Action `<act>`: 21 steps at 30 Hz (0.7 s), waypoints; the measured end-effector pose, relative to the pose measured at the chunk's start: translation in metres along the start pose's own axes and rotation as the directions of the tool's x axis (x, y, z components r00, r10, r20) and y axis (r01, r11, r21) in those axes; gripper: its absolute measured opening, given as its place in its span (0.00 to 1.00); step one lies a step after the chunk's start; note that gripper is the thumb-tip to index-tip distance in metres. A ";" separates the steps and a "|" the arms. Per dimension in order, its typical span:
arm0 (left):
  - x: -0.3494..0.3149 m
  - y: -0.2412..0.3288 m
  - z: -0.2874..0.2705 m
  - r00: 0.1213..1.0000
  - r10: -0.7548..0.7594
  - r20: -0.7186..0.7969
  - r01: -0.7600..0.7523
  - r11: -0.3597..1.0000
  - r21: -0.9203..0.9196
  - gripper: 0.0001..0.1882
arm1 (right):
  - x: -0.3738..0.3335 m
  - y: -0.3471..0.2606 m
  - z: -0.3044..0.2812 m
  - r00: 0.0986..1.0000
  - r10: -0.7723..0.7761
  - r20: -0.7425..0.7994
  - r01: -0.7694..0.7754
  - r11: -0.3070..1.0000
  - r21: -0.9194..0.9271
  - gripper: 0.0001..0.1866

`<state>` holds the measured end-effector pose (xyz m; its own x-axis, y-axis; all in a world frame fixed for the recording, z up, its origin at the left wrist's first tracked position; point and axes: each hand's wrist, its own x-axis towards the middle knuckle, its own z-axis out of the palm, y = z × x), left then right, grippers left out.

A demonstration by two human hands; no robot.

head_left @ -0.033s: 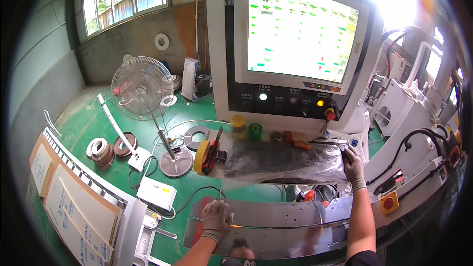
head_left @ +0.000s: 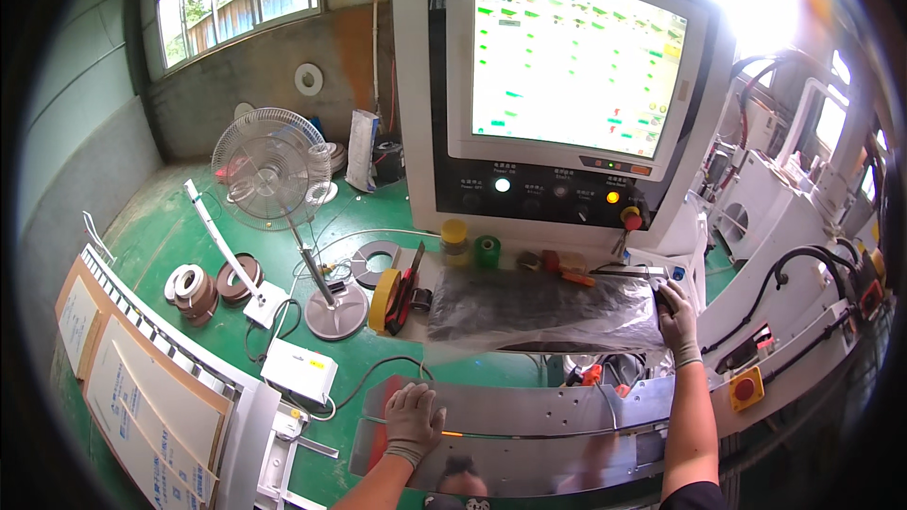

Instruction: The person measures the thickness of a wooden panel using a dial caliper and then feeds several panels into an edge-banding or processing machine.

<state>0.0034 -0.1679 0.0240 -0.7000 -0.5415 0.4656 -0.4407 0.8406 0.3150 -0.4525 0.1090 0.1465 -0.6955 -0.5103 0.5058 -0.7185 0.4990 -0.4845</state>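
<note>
My left hand [head_left: 414, 420], in a grey glove, lies palm down with its fingers stretched out on a long shiny metal plate [head_left: 529, 449]. My right hand [head_left: 678, 323], gloved too, is at the right end of a shelf covered with clear plastic film [head_left: 539, 312]. Its fingers curl over a small dark thing [head_left: 664, 300], mostly hidden under them, whose kind I cannot make out. Behind the shelf, a control cabinet carries a bright screen [head_left: 576, 66] above a row of lit buttons [head_left: 503, 185].
On the shelf stand a yellow-lidded jar [head_left: 454, 244], a green tape roll [head_left: 487, 251] and an orange-handled tool [head_left: 576, 278]. A yellow roll [head_left: 385, 300] sits at its left end. A floor fan [head_left: 271, 173], cables and panels [head_left: 142, 406] are leftward. A red stop button [head_left: 746, 388] is rightward.
</note>
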 end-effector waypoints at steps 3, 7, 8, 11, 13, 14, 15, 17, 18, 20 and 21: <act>0.002 0.001 -0.001 1.000 0.008 0.006 -0.008 1.000 -0.012 0.19 | 0.000 -0.009 -0.007 0.999 0.051 -0.001 -0.051 0.997 0.056 0.26; 0.007 0.007 0.004 1.000 0.014 0.007 -0.014 1.000 -0.016 0.20 | 0.000 0.002 -0.011 0.998 0.052 -0.031 -0.051 0.998 0.045 0.28; 0.007 0.007 0.005 1.000 0.005 0.020 -0.005 1.000 -0.012 0.20 | -0.001 0.002 -0.014 0.998 0.060 -0.036 -0.058 0.997 0.050 0.28; 0.000 0.000 0.000 0.999 0.002 0.033 -0.003 1.000 0.022 0.22 | 0.005 -0.004 0.000 0.997 0.008 -0.076 -0.005 0.999 0.037 0.29; -0.005 -0.010 -0.009 0.998 -0.011 0.066 0.008 0.998 0.056 0.23 | 0.014 -0.016 0.011 0.999 -0.046 -0.007 0.046 0.998 -0.038 0.29; -0.001 -0.008 -0.004 0.992 -0.014 0.121 0.008 0.999 0.054 0.24 | 0.015 0.020 0.014 0.995 -0.093 0.041 0.097 0.991 -0.097 0.27; 0.008 0.000 0.004 0.990 -0.001 0.141 -0.002 1.000 0.024 0.24 | 0.014 0.055 0.007 0.995 -0.084 0.049 0.087 0.994 -0.072 0.26; 0.016 0.010 -0.005 0.990 -0.016 0.141 0.016 1.000 0.002 0.23 | 0.013 0.075 0.011 0.993 -0.071 0.097 0.058 0.989 0.134 0.23; 0.016 0.011 -0.010 0.992 -0.026 0.122 0.028 1.000 -0.014 0.23 | 0.013 0.079 0.013 0.990 -0.072 0.123 0.043 0.974 0.222 0.22; 0.007 0.002 -0.009 1.000 -0.012 0.023 0.013 0.998 -0.064 0.21 | 0.014 0.057 0.018 0.982 -0.136 0.130 0.105 0.968 0.226 0.21; 0.002 0.002 -0.009 0.999 -0.020 0.030 0.021 0.998 -0.057 0.21 | 0.011 0.068 0.013 0.987 -0.111 0.117 0.078 0.964 0.253 0.21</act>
<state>0.0059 -0.1676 0.0328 -0.7077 -0.5573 0.4343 -0.4226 0.8265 0.3719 -0.5091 0.1277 0.1099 -0.6076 -0.6406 0.4695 -0.7483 0.2638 -0.6086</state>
